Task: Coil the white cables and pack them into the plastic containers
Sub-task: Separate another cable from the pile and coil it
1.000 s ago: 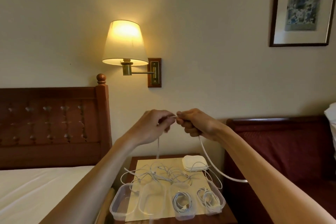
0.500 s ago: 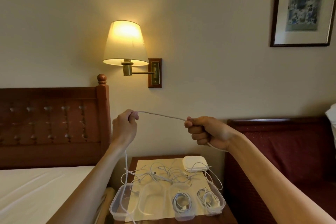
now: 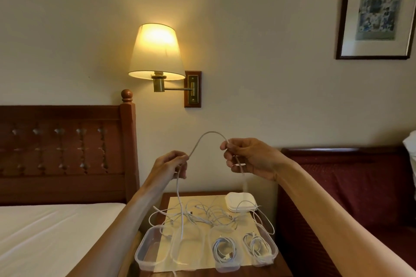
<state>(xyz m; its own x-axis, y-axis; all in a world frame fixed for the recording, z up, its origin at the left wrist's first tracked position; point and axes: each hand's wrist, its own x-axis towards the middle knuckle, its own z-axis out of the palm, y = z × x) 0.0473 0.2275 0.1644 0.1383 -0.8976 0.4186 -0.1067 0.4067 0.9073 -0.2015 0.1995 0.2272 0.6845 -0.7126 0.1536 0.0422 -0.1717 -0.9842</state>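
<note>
Both hands raised above counter (image 3: pixel 279 263). Left hand (image 3: pixel 169 165) fingers pinch white cable (image 3: pixel 208 134); right hand (image 3: pixel 248 158) fingers curl round same cable, which arches between them. Cable's tail hangs from left hand into loose tangle (image 3: pixel 202 213) on counter. Four clear containers (image 3: pixel 144 252) in front row (two right ones hold coiled cables (image 3: pixel 225 252)).

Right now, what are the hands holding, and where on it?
One white cable: the left hand and right hand each pinch it partway along, an arch between them.
</note>
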